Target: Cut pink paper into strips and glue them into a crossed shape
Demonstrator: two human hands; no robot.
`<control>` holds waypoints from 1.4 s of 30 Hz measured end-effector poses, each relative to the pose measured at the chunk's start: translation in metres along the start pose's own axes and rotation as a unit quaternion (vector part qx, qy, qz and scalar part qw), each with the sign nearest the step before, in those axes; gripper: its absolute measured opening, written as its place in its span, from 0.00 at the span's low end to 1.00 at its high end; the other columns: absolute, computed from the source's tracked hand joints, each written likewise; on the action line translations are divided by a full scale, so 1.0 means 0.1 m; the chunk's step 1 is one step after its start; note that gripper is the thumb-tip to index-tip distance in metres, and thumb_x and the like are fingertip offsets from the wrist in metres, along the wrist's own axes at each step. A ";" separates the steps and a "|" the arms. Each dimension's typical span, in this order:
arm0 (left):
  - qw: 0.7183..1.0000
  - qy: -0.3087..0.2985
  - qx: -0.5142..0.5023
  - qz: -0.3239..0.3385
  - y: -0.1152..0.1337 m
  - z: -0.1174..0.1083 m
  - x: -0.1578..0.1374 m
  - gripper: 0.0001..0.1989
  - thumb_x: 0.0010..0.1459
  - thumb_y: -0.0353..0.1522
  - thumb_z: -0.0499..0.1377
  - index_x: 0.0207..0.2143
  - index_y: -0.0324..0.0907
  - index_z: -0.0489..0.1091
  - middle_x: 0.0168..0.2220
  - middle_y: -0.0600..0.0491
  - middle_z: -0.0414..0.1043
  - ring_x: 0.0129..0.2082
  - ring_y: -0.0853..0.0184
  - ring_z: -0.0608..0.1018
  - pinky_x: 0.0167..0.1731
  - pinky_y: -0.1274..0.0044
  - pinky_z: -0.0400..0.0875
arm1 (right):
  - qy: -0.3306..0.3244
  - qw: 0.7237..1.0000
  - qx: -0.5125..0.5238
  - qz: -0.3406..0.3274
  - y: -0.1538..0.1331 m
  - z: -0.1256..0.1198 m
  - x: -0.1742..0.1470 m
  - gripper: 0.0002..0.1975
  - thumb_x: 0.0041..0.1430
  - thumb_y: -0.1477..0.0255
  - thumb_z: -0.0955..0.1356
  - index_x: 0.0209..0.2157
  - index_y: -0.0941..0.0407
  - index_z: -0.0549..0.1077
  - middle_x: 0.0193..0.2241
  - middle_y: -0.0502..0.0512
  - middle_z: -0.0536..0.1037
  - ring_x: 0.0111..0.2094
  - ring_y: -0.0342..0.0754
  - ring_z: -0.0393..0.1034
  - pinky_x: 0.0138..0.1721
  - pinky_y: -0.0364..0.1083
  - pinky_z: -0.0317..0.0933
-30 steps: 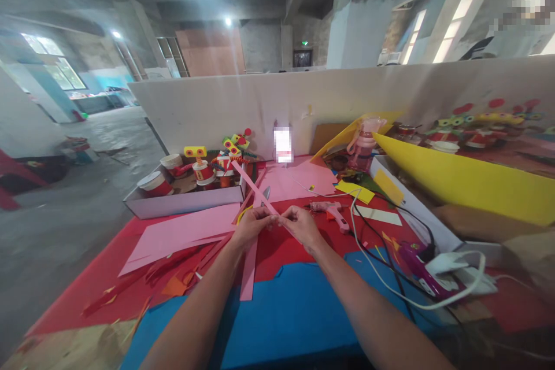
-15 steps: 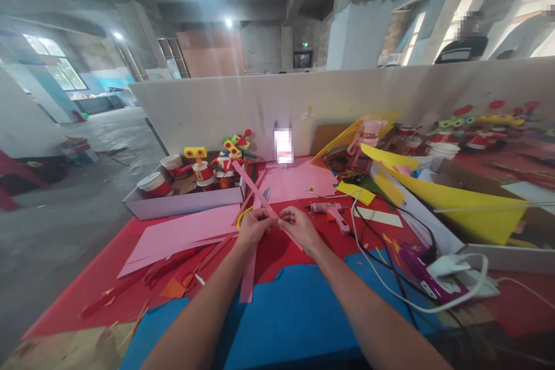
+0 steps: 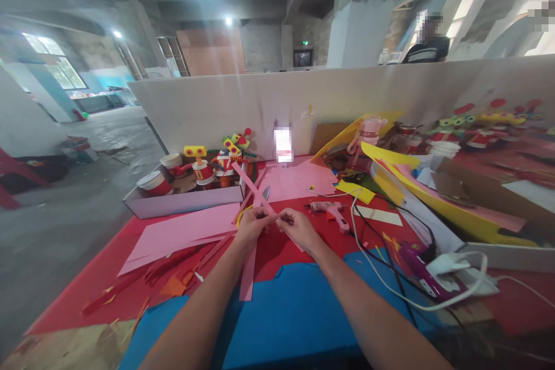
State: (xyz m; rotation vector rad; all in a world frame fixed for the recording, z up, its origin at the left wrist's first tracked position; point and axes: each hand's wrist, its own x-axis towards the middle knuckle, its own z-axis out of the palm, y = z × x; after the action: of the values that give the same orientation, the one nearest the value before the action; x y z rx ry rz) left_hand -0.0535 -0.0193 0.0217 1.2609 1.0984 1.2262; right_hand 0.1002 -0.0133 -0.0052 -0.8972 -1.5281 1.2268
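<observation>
Both of my hands pinch one long pink paper strip (image 3: pixel 248 178) that slants from upper left to lower right over the table. My left hand (image 3: pixel 255 224) grips it near the middle, and my right hand (image 3: pixel 297 225) holds it just beside, the fingertips almost touching. Under my left wrist lies a second pink strip (image 3: pixel 247 277). Behind the left hand, scissors (image 3: pixel 266 192) show in part, their yellow handle mostly hidden. A pink glue gun (image 3: pixel 328 211) rests to the right of my right hand.
Left stands a white box (image 3: pixel 186 206) with paper-cup figures. Pink sheets (image 3: pixel 182 234) lie before it. At right are a box with a yellow sheet (image 3: pixel 433 191), a purple power strip (image 3: pixel 427 274) and loose cables. Blue material (image 3: pixel 299 312) covers the front edge. A person (image 3: pixel 429 46) is behind the partition.
My hands and the strip have barely moved. The yellow sheet in the right-hand box sits lower, showing more pink paper. Beyond the partition, the person has shifted left.
</observation>
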 end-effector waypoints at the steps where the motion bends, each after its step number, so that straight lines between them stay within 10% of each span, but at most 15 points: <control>1: 1.000 -0.002 0.001 -0.005 0.00 0.01 0.00 0.15 0.41 0.38 0.70 0.18 0.38 0.69 0.13 0.57 0.65 0.13 0.76 0.64 0.17 0.81 0.54 | 0.003 1.000 -0.003 -0.006 0.00 0.00 0.00 0.09 0.50 0.64 0.68 0.25 0.55 0.69 0.22 0.48 0.72 0.24 0.44 0.67 0.29 0.43 0.61; 17: 1.000 0.016 -0.015 -0.010 0.01 0.04 -0.02 0.18 0.42 0.43 0.69 0.20 0.38 0.70 0.13 0.58 0.64 0.13 0.76 0.62 0.16 0.81 0.53 | 0.053 0.990 -0.130 -0.016 -0.12 -0.03 -0.05 0.12 0.55 0.63 0.68 0.23 0.55 0.70 0.22 0.52 0.76 0.25 0.46 0.70 0.28 0.44 0.63; 24: 1.000 -0.002 -0.007 0.001 0.01 0.02 -0.01 0.17 0.41 0.43 0.70 0.21 0.37 0.74 0.15 0.56 0.66 0.15 0.76 0.64 0.17 0.81 0.55 | -0.016 0.998 0.030 0.046 -0.13 -0.01 -0.02 0.17 0.53 0.56 0.68 0.27 0.57 0.74 0.25 0.54 0.80 0.25 0.46 0.73 0.31 0.45 0.66; 33: 0.997 0.047 -0.063 0.006 0.03 0.04 -0.01 0.17 0.42 0.42 0.71 0.24 0.36 0.73 0.16 0.56 0.67 0.16 0.75 0.66 0.19 0.80 0.56 | 0.052 0.978 -0.199 -0.026 -0.23 -0.02 -0.09 0.11 0.58 0.67 0.66 0.25 0.54 0.77 0.19 0.53 0.79 0.23 0.49 0.73 0.26 0.44 0.60; 42: 0.997 0.018 -0.080 -0.004 0.05 0.04 -0.02 0.19 0.42 0.43 0.70 0.30 0.38 0.72 0.16 0.59 0.65 0.15 0.76 0.64 0.18 0.80 0.56 | -0.020 0.999 -0.013 0.030 -0.15 -0.03 -0.02 0.22 0.56 0.51 0.66 0.26 0.56 0.77 0.23 0.53 0.79 0.23 0.47 0.73 0.29 0.44 0.65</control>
State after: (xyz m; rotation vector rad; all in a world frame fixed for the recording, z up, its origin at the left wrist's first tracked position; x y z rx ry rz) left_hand -0.0498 -0.0215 0.0270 1.1147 1.0085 1.3084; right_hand 0.1041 -0.0173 0.0090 -0.9467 -1.5618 1.2755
